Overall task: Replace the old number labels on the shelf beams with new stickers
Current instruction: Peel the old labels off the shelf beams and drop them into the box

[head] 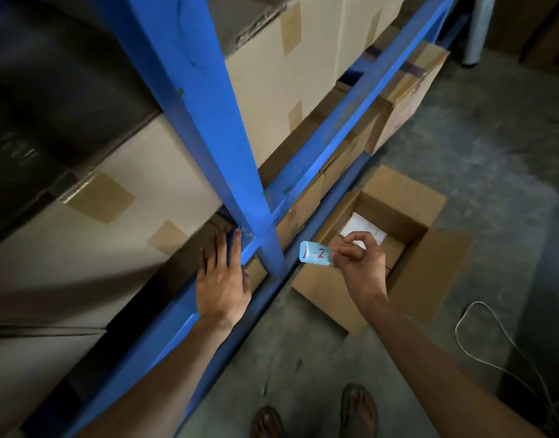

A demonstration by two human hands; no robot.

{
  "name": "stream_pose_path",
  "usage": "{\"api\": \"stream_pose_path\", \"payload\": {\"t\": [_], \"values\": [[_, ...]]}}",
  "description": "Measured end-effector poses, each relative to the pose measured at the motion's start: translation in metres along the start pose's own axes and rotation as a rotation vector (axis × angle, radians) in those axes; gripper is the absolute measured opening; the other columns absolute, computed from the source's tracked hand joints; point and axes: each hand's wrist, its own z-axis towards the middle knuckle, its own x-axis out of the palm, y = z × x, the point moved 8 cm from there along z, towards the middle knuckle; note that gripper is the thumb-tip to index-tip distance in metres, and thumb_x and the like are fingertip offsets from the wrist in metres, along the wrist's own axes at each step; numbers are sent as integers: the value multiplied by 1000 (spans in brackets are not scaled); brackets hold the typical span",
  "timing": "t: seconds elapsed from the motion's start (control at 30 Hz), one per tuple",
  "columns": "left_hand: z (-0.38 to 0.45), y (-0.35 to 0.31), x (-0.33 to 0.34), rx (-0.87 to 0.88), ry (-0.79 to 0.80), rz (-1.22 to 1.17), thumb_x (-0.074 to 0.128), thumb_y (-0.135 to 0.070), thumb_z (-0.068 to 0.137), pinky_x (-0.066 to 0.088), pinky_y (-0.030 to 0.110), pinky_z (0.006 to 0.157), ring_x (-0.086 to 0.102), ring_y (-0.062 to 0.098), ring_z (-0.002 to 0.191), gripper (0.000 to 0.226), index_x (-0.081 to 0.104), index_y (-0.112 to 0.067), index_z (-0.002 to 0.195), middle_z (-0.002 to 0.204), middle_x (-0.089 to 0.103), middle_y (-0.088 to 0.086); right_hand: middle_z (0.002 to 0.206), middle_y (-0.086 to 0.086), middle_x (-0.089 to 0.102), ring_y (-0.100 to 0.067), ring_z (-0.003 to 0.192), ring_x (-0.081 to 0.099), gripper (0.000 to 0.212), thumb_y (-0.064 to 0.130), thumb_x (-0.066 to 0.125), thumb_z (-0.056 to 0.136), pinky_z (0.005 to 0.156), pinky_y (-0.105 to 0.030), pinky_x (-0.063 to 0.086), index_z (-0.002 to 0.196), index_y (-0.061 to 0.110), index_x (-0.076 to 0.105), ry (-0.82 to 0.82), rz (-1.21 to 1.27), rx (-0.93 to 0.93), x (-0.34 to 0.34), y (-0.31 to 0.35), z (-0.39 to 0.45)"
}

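My right hand (pixel 357 259) pinches a light blue label (pixel 315 256) marked "1-2" in red, held in the air just right of the blue upright post (pixel 208 121). My left hand (pixel 222 276) lies flat with fingers spread on the blue shelf beam (pixel 164 330), fingertips close to where the beam meets the post. The stretch of beam around my left fingers looks bare blue; I see no label stuck there.
Taped cardboard boxes (pixel 120 222) fill the shelves on both sides of the post. An open cardboard box (pixel 407 248) with white sheets inside sits on the concrete floor under my right hand. A grey cable (pixel 480 330) trails at the right. My sandalled feet (pixel 357 409) are below.
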Motion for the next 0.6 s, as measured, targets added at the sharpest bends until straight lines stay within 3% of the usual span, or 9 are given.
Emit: {"api": "stream_pose_path", "payload": {"t": [0.07, 0.17, 0.4, 0.6], "values": [[-4, -1, -4, -28, -15, -26, 64, -23, 78, 31, 51, 111, 39, 37, 138, 83, 29, -16, 153, 152, 40, 19, 74, 3, 75, -3, 81, 73, 37, -12, 66, 82, 71, -26, 60, 84, 21, 51, -2, 19, 7, -1, -3, 4], [-13, -27, -12, 103, -121, -71, 63, -18, 74, 28, 49, 110, 34, 37, 138, 77, 41, -17, 147, 153, 35, 20, 74, 2, 76, -6, 84, 73, 35, -9, 68, 81, 67, -23, 59, 87, 22, 52, -8, 30, 11, -13, -2, 14], [9, -122, -22, 311, -153, -246, 68, -15, 75, 49, 48, 91, 55, 31, 113, 54, 59, -19, 128, 134, 52, 14, 78, -4, 74, -11, 78, 72, 38, -14, 66, 80, 59, -16, 53, 88, 21, 52, -56, 52, -8, -66, 3, 51], [109, -163, -36, 383, -174, -161, 65, -17, 80, 40, 45, 106, 42, 32, 135, 50, 58, -20, 130, 143, 46, 12, 82, -9, 73, -14, 80, 72, 35, -12, 71, 77, 66, -26, 57, 87, 16, 53, -104, 14, 5, -110, -9, 95]]}}
